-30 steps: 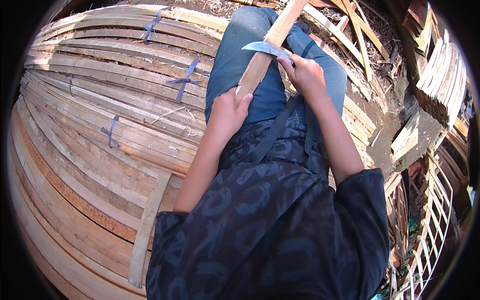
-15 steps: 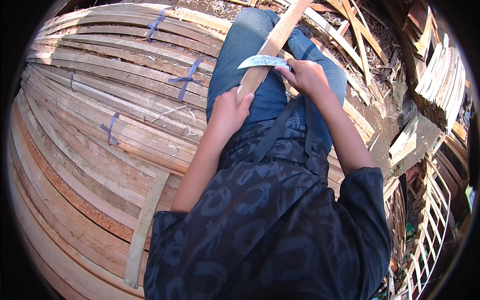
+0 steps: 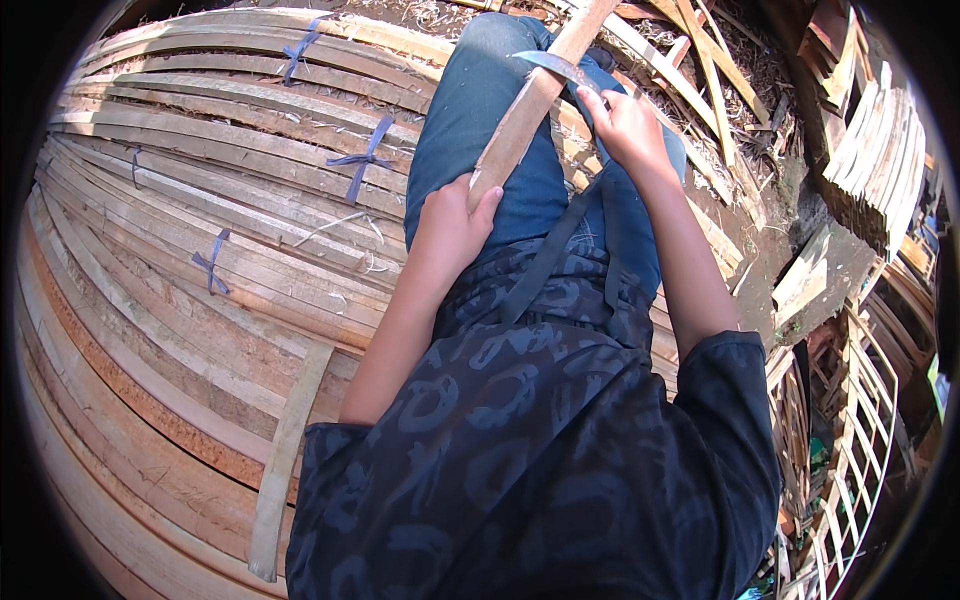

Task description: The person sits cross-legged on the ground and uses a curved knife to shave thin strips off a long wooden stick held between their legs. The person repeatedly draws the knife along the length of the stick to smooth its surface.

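Observation:
My left hand (image 3: 458,218) is closed round the near end of a long wooden slat (image 3: 520,125), which slopes up and away to the right over my legs. Farther along the slat, my right hand (image 3: 628,128) grips a knife by its handle. The curved knife blade (image 3: 553,66) lies across the slat near its far visible part, its tip pointing left. Most of the handle is hidden in my fingers. The far end of the slat runs out of the picture.
Long wooden strips (image 3: 250,190) lie side by side on the left, some tied with blue strips of cloth (image 3: 360,160). A short loose slat (image 3: 288,460) rests across them. Shavings and scrap wood (image 3: 715,90) cover the ground ahead. A wooden lattice (image 3: 850,450) is at right.
My right hand and the knife have moved away from me along the slat, toward its far end. My left hand keeps its hold on the near end.

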`<state>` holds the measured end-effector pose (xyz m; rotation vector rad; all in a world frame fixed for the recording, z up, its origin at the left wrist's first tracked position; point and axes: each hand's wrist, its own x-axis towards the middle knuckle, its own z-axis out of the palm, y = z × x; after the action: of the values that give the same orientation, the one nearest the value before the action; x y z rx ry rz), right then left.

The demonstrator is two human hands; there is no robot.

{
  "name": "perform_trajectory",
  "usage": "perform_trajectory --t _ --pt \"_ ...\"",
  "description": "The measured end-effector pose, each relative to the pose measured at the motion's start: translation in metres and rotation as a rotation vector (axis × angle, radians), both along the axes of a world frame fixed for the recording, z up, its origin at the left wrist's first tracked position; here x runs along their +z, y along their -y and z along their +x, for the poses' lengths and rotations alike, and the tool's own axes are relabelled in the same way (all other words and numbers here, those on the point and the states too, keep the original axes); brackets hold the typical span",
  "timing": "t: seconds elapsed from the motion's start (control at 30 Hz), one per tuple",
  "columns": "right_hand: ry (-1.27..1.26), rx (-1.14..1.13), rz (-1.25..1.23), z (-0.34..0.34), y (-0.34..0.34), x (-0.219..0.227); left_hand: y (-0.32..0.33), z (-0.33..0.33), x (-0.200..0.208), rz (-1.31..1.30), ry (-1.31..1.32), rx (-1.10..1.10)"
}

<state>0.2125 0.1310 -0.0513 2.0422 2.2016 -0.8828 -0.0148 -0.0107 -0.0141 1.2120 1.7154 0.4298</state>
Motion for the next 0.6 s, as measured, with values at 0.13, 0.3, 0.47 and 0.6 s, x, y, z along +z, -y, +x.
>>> perform_trajectory --t 0.13,0.3,0.47,0.6 --pt "-0.079 -0.097 0.045 0.019 -0.020 -0.007 -0.001 0.000 0.003 -0.004 -0.039 -0.017" --pt "-0.032 0.108 -0.015 -0.014 0.025 0.025 0.001 0.004 0.007 0.031 -0.070 0.009" --pt "0.024 -0.062 0.007 -0.009 0.015 0.013 -0.004 0.006 0.016 0.027 -0.141 -0.027" --pt "-0.041 -0.004 0.035 -0.016 0.029 0.021 -0.005 0.009 0.029 0.015 -0.162 -0.020"
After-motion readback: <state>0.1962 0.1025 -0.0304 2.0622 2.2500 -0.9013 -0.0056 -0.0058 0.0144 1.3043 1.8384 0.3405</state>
